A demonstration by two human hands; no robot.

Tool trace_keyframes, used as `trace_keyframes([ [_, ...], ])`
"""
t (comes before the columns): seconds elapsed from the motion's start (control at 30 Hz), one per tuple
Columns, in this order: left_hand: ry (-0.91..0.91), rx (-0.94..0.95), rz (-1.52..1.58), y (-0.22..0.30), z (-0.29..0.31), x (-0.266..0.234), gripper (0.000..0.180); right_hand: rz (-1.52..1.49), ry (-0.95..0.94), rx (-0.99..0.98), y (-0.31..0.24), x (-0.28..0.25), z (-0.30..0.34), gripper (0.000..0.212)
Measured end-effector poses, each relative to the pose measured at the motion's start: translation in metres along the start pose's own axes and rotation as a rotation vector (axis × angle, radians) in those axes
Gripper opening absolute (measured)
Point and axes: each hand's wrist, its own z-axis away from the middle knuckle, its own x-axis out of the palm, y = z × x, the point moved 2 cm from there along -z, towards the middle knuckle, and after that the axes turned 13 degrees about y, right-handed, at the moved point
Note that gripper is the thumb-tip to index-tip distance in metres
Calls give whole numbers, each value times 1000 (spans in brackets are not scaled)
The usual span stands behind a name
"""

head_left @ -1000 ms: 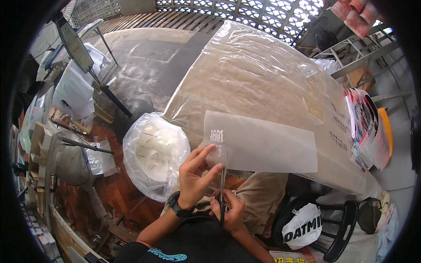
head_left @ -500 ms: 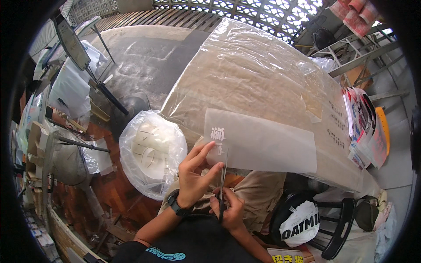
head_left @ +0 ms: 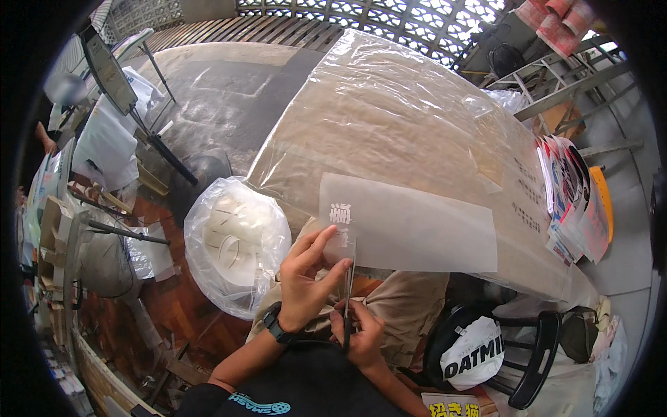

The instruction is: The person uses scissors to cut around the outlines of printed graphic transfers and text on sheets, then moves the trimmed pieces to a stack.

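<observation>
A translucent whitish sheet with white printed characters near its left end lies over the near edge of a plastic-covered table. My left hand grips the sheet's near left corner, thumb and fingers on it beside the characters. In my right hand is a pair of scissors, blades pointing away from me. Their tips meet the sheet just right of the printing, close to my left thumb. Part of the handles is hidden by my right fingers.
Left of my knees stands a container lined with clear plastic, holding pale scraps. A black chair is at near right. Colourful papers hang at the table's right edge, near a metal ladder. A person's arm shows far left.
The whole view has shifted slightly left. Both hands keep nearly the same place on the sheet and scissors. A person has come into sight at the far left.
</observation>
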Motion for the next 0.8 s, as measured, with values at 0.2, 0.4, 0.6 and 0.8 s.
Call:
trace_keyframes([
  [0.2, -4, 17, -20, 1, 1, 0, 59, 39, 13, -45, -1, 0, 1, 21],
  [0.4, -4, 15, -29, 6, 2, 1, 59, 1, 15, -22, -1, -1, 0, 22],
  [0.6, -8, 20, -37, 3, 8, 0, 58, -34, 23, 16, -3, -1, -7, 24],
  [0.8, -5, -3, -28, 8, 7, 1, 57, -14, 15, 44, -4, -3, -7, 26],
])
